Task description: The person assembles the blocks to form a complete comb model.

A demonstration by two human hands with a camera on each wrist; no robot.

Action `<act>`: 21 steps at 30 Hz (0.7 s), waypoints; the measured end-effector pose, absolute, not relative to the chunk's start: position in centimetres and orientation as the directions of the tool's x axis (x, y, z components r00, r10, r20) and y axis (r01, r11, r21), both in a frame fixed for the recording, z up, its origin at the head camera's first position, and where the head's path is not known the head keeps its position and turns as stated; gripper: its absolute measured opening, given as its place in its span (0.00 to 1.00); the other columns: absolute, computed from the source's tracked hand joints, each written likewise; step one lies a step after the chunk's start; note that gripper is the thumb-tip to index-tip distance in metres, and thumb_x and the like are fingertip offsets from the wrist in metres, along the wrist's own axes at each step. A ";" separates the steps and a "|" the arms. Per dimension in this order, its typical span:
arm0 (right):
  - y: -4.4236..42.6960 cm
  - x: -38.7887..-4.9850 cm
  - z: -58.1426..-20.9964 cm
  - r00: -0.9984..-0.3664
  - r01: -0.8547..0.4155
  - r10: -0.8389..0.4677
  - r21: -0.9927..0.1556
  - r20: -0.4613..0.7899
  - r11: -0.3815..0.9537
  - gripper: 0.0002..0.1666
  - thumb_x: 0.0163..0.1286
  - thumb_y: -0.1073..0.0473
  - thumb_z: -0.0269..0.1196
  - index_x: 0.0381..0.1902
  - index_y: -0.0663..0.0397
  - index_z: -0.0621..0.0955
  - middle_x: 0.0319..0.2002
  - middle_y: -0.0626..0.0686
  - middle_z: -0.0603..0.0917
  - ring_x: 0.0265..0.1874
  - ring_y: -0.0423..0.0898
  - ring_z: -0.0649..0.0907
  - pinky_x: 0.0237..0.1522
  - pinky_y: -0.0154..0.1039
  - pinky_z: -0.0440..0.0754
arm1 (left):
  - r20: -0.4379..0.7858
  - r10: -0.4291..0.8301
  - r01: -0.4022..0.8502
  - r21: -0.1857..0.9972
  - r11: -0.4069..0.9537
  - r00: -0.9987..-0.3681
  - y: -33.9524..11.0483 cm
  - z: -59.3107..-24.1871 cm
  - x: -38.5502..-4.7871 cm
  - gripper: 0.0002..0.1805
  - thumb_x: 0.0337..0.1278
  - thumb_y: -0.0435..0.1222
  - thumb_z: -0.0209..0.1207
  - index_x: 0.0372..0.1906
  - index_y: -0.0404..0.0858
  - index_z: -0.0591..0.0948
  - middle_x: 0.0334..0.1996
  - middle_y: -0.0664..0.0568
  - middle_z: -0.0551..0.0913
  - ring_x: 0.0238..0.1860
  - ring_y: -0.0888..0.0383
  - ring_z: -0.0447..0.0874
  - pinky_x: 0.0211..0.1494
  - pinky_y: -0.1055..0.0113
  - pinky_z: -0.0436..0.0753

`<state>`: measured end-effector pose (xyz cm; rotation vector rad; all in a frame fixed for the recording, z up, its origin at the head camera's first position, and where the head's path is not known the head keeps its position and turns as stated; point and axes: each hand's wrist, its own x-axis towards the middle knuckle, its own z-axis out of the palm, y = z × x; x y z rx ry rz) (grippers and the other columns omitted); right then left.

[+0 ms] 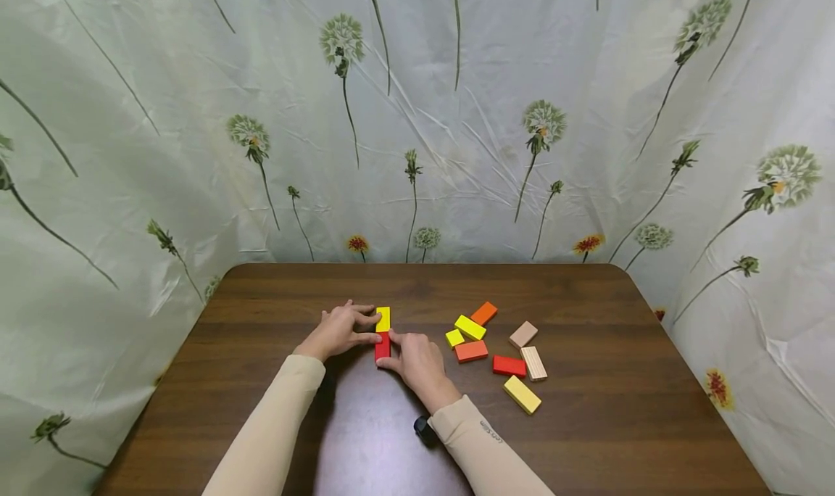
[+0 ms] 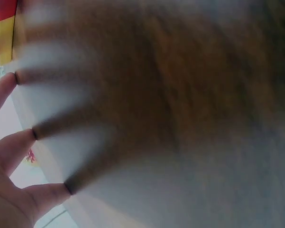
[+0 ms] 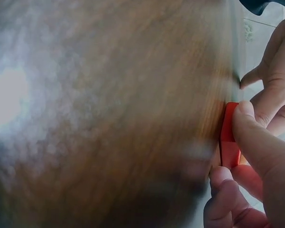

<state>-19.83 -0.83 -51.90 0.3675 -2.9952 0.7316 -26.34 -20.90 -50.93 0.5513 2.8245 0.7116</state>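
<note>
A yellow block [image 1: 383, 320] and a red block [image 1: 383, 348] lie end to end in a line on the table, the yellow one farther away. My left hand [image 1: 341, 329] is at their left, its index fingertip touching the yellow block and its thumb reaching the red one near the joint. In the left wrist view the other fingers of that hand [image 2: 12, 190] are spread, tips on the table. From the right, my right hand [image 1: 419, 365] pinches the red block, thumb at its near end. The right wrist view shows this thumb against the red block [image 3: 230, 123].
On the right lie several loose blocks: orange [image 1: 484, 313], yellow [image 1: 470, 328], small yellow [image 1: 454, 339], orange-red [image 1: 471, 351], red [image 1: 509, 366], pale yellow [image 1: 522, 395] and plain wood [image 1: 533, 363]. A dandelion-patterned curtain [image 1: 450, 119] hangs behind the brown table [image 1: 587, 438].
</note>
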 end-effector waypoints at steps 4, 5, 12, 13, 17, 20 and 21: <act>-0.7 -19.8 -51.9 -0.968 -0.249 -0.226 -0.439 0.105 0.863 0.42 0.58 0.37 0.80 0.68 0.46 0.85 0.50 0.59 0.94 0.35 0.53 0.90 0.27 0.39 0.80 | -0.076 0.397 0.317 0.476 0.820 -0.914 -20.9 -50.9 -26.2 0.34 0.61 0.53 0.73 0.70 0.45 0.84 0.76 0.44 0.77 0.81 0.23 0.59 0.68 0.08 0.50; -0.7 -19.8 -51.9 -0.968 -0.250 -0.227 -0.436 0.106 0.864 0.42 0.58 0.36 0.80 0.67 0.46 0.85 0.50 0.58 0.94 0.34 0.53 0.90 0.27 0.39 0.80 | -0.077 0.397 0.317 0.473 0.822 -0.915 -20.9 -50.9 -26.2 0.34 0.61 0.53 0.73 0.70 0.45 0.83 0.77 0.44 0.77 0.81 0.23 0.58 0.68 0.09 0.51; -0.4 -20.0 -52.1 -0.969 -0.248 -0.221 -0.447 0.113 0.860 0.41 0.58 0.37 0.80 0.67 0.46 0.86 0.47 0.59 0.94 0.33 0.55 0.90 0.28 0.43 0.82 | -0.076 0.399 0.324 0.456 0.829 -0.914 -20.5 -51.0 -26.4 0.34 0.62 0.53 0.72 0.70 0.46 0.83 0.77 0.44 0.76 0.82 0.23 0.58 0.68 0.09 0.52; -0.3 -20.0 -52.1 -0.969 -0.246 -0.218 -0.448 0.115 0.860 0.41 0.58 0.36 0.80 0.66 0.46 0.86 0.47 0.59 0.94 0.33 0.55 0.90 0.29 0.43 0.82 | -0.074 0.399 0.325 0.457 0.828 -0.914 -20.4 -51.0 -26.4 0.33 0.62 0.53 0.72 0.70 0.46 0.83 0.77 0.44 0.76 0.82 0.23 0.58 0.68 0.09 0.51; -0.3 -20.0 -52.1 -0.973 -0.230 -0.203 -0.461 0.107 0.857 0.41 0.58 0.36 0.81 0.66 0.45 0.86 0.48 0.59 0.94 0.33 0.56 0.90 0.29 0.44 0.84 | -0.064 0.413 0.338 0.466 0.817 -0.909 -20.4 -51.0 -26.5 0.33 0.61 0.53 0.72 0.69 0.46 0.84 0.76 0.43 0.77 0.82 0.23 0.58 0.68 0.08 0.52; -0.4 -20.1 -52.1 -0.972 -0.236 -0.216 -0.471 0.096 0.850 0.42 0.59 0.36 0.80 0.68 0.45 0.85 0.50 0.59 0.94 0.33 0.56 0.90 0.29 0.43 0.84 | -0.070 0.408 0.331 0.468 0.819 -0.910 -20.6 -51.1 -26.3 0.33 0.60 0.53 0.73 0.69 0.46 0.84 0.76 0.43 0.77 0.81 0.23 0.59 0.67 0.08 0.51; -0.4 -20.1 -52.1 -0.972 -0.235 -0.219 -0.474 0.090 0.849 0.42 0.59 0.36 0.80 0.68 0.45 0.85 0.51 0.59 0.94 0.34 0.56 0.90 0.29 0.43 0.84 | -0.073 0.407 0.329 0.469 0.820 -0.910 -20.7 -51.1 -26.3 0.33 0.60 0.53 0.73 0.69 0.45 0.84 0.76 0.43 0.77 0.81 0.23 0.58 0.67 0.08 0.51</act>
